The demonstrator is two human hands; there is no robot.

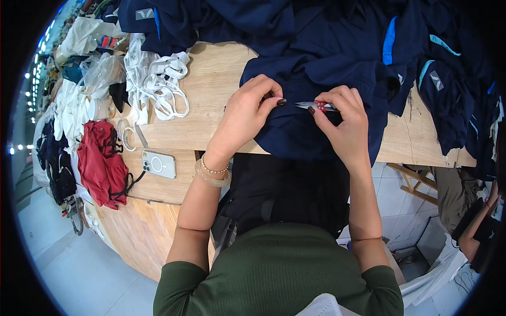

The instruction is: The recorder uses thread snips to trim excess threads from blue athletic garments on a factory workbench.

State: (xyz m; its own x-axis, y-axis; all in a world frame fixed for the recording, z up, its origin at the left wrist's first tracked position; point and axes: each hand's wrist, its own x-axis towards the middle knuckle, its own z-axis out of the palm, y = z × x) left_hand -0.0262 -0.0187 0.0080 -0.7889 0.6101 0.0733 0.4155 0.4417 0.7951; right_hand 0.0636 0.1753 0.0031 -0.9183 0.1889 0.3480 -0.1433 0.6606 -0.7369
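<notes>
A navy garment lies spread over the table's near edge in front of me, and both hands are over it. My right hand is closed around a pair of small thread snips with red on the handle. The pointed blades face left, toward my other hand. Thumb and fingertips of my left hand are pinched together just left of the blade tips. Whatever sits in that pinch is too small to make out.
More navy garments with blue strips are heaped along the far side. White straps, a red garment, tape rolls and a phone lie at left. Another person's arm shows at far right, near a wooden stool.
</notes>
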